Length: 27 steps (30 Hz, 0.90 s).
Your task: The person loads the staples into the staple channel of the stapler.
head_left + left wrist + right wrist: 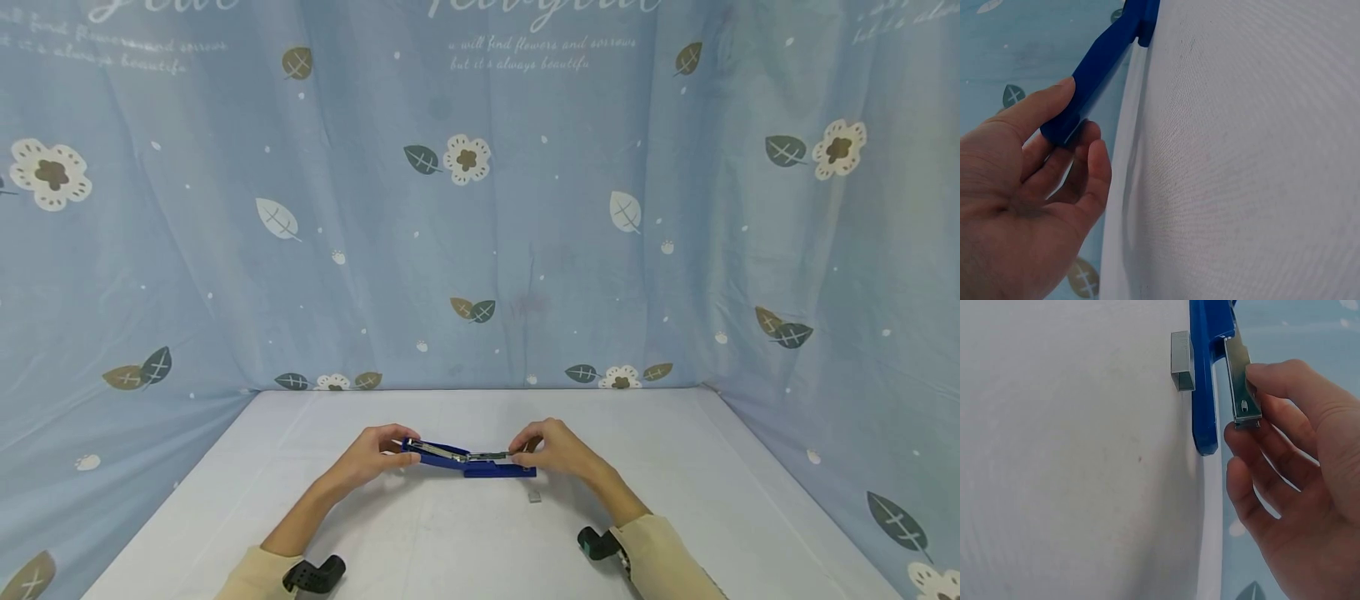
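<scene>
A blue stapler [498, 471] lies swung wide on the white table, its top cover tipped back to the left. My left hand [369, 457] grips the end of that cover [1094, 69] between thumb and fingers, which the left wrist view shows close up. On the other side, my right hand [561, 450] pinches the end of the metal staple magazine [1239, 378], raised apart from the blue base [1205, 419]. A small block of staples [1180, 359] sits on the table beside the base, on the near side in the head view.
The white table [435, 533] ends at a blue curtain [480, 250] printed with leaves and flowers, which hangs behind and along both sides. A black wrist device [315, 575] is worn at the left sleeve and another [597, 543] at the right sleeve.
</scene>
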Each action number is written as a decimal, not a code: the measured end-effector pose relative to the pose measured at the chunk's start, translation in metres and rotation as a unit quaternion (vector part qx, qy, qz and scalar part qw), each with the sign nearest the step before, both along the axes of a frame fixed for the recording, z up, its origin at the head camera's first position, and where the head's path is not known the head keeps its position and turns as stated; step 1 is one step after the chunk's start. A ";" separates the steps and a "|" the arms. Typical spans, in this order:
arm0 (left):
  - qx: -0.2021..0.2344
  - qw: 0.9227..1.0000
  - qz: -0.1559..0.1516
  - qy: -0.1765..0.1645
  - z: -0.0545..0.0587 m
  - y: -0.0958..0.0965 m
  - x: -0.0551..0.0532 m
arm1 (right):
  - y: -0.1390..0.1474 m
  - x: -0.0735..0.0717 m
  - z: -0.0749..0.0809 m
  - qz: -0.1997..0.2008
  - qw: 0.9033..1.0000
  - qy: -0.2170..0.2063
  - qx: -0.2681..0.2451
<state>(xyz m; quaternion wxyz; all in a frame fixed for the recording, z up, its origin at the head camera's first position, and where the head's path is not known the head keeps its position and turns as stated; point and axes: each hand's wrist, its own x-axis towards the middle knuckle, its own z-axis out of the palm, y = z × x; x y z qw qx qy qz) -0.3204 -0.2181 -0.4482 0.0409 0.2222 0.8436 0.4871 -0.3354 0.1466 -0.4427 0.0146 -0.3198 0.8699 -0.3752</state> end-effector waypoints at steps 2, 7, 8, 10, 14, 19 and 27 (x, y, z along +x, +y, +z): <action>-0.001 1.000 0.001 -0.001 0.000 0.000 0.000 | 0.001 0.000 -0.001 -0.002 1.000 0.000 0.000; -0.002 1.000 0.002 -0.003 -0.001 0.000 0.000 | 0.003 0.001 0.002 -0.010 1.000 0.002 0.001; -0.002 1.000 0.003 -0.004 -0.001 0.000 0.000 | 0.003 0.001 0.003 -0.011 1.000 0.004 0.000; -0.001 1.000 0.002 -0.003 -0.001 0.000 -0.001 | 0.003 0.002 0.006 -0.010 1.000 0.008 -0.004; -0.001 1.000 0.001 -0.002 0.000 0.000 -0.001 | 0.004 0.003 0.011 -0.006 1.000 0.015 -0.011; -0.006 1.000 0.000 -0.001 0.000 -0.001 0.000 | 0.005 0.006 0.012 0.002 1.000 0.004 -0.015; -0.010 1.000 0.000 0.002 0.001 0.000 -0.002 | 0.012 0.019 0.018 -0.005 1.000 -0.001 -0.006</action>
